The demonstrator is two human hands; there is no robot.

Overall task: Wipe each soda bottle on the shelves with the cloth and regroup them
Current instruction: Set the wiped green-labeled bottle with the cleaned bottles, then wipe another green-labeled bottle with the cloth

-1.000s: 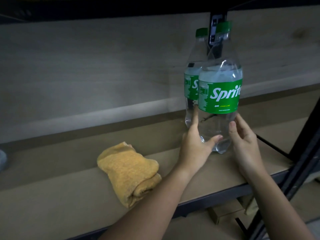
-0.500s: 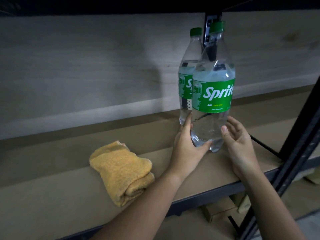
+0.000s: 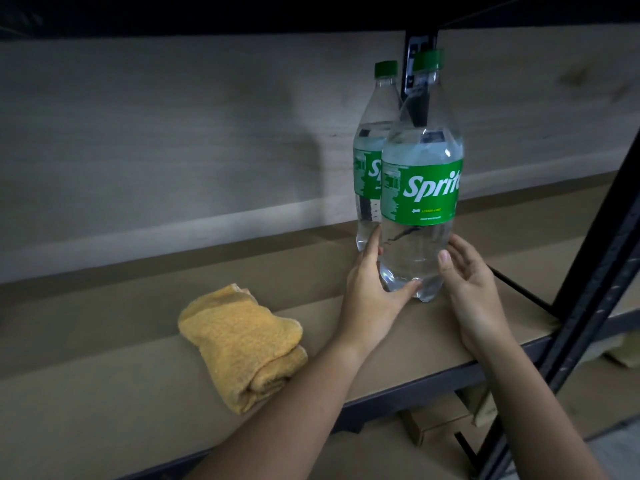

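Observation:
Two clear Sprite bottles with green labels and caps stand close together on the brown shelf board (image 3: 104,393). The front bottle (image 3: 420,188) partly hides the rear bottle (image 3: 367,174). My left hand (image 3: 370,299) grips the front bottle's base, thumb across the front and index finger up its left side. My right hand (image 3: 474,292) is at the bottle's lower right side with relaxed fingers, its thumb tip against the plastic. A folded yellow cloth (image 3: 242,344) lies on the shelf to the left, held by neither hand.
A black metal upright (image 3: 588,289) runs diagonally at the right edge of the shelf, and another black post (image 3: 419,39) stands behind the bottles. A pale wooden back panel closes the shelf. A cardboard box (image 3: 436,424) sits below the shelf edge.
Both hands stay at the front bottle's base. My right hand's fingers have loosened and drawn slightly off the bottle. The cloth has not moved.

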